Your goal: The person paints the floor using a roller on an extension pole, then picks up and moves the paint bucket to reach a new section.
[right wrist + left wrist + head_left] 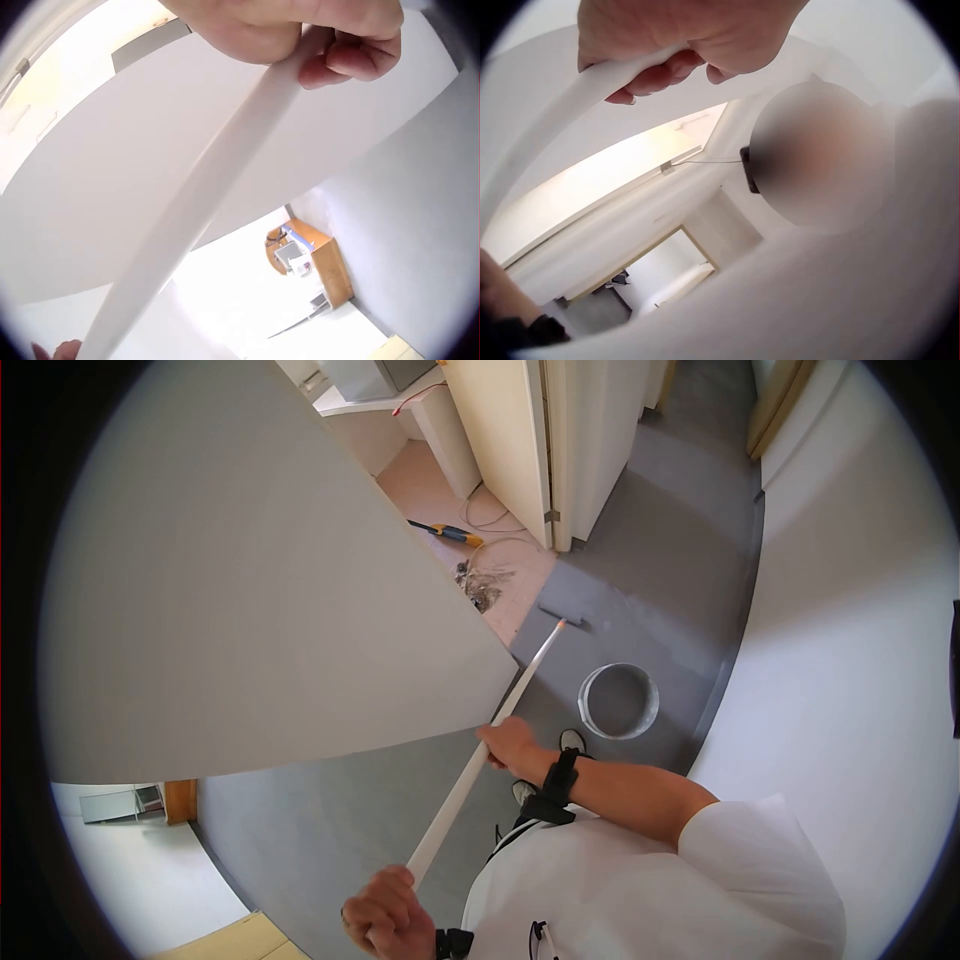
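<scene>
White pole, gripped by curled fingers of both right hand and left hand, sets roller on grey floor ahead of right hand, bucket to that hand's right; light even strokes should suit, stopping short of pink floor.

a: how's that long pole on your feed?
b: from my remote seat i see it smooth, white, held at a slant, orange bit at the far end. grey roller there lies on the floor. white-rimmed bucket stands upright nearby, grey inside.
</scene>
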### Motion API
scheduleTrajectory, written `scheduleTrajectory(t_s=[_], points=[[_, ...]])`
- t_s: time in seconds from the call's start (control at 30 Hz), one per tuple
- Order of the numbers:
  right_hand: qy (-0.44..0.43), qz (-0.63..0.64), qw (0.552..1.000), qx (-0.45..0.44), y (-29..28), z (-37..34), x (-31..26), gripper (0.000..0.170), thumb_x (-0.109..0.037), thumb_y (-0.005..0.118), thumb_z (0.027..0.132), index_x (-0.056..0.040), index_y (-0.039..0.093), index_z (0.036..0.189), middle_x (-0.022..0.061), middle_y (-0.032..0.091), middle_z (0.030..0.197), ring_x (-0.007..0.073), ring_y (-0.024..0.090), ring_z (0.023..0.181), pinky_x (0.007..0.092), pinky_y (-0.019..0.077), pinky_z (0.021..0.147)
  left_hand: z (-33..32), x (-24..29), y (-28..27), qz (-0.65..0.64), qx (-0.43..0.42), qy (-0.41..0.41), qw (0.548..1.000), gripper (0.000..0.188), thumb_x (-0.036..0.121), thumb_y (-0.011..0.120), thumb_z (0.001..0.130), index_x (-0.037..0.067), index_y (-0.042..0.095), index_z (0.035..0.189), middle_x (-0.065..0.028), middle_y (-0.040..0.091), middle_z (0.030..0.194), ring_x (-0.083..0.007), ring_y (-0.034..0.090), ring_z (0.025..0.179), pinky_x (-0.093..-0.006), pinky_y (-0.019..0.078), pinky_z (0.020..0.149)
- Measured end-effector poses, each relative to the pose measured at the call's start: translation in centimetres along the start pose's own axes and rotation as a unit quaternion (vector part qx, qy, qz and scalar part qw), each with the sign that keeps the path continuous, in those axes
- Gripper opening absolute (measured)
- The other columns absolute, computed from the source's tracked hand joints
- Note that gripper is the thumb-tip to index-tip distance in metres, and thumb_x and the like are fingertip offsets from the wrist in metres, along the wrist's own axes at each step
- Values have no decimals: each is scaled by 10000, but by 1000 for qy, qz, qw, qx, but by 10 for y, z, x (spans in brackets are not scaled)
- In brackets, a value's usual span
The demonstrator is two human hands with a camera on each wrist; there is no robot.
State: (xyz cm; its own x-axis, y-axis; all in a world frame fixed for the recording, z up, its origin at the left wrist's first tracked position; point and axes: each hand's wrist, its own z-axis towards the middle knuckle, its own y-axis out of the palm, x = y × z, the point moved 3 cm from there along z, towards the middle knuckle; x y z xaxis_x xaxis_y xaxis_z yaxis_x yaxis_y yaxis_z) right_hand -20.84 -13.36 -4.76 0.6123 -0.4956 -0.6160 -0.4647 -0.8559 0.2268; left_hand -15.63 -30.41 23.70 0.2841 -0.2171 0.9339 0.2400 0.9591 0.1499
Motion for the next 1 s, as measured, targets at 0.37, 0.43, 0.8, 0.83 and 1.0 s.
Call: scheduleTrajectory(t_s=[0.37,0.43,0.8,0.83,1.0], points=[[-16,17,998,63,-41,37,-13,229,-122,638,830,52,553,710,115,543,595,181,484,423,322,336,349,14,-61,17,9,-97,-26,995,360,194,580,938,54,426,644,-53,472,581,-185,459,534,-399,473,677],[-15,28,997,67,-49,41,-11,220,-120,640,831,52,560,720,116,546,603,182,483,426,325,336,349,13,-67,22,53,-142,-2,988,351,195,569,944,41,440,657,-58,479,597,-192,470,545,-409,491,706],[8,-35,999,-18,27,-28,44,257,-122,618,826,57,549,656,126,538,576,184,497,439,332,352,362,-34,17,-37,14,-101,-44,994,368,214,577,939,42,437,646,-47,456,572,-176,424,521,-380,445,674],[7,-35,999,-18,28,-29,44,257,-122,618,826,57,549,656,126,538,576,184,497,439,332,352,362,-31,12,-42,-17,-69,-65,995,395,242,583,943,54,422,635,-32,433,563,-164,403,522,-376,421,657],[-24,22,998,51,5,0,27,281,-116,577,793,47,523,571,113,506,502,216,475,406,387,368,386,-22,-33,-46,31,-92,-98,990,259,109,532,969,45,467,726,-78,550,711,-190,519,686,-359,476,736]])
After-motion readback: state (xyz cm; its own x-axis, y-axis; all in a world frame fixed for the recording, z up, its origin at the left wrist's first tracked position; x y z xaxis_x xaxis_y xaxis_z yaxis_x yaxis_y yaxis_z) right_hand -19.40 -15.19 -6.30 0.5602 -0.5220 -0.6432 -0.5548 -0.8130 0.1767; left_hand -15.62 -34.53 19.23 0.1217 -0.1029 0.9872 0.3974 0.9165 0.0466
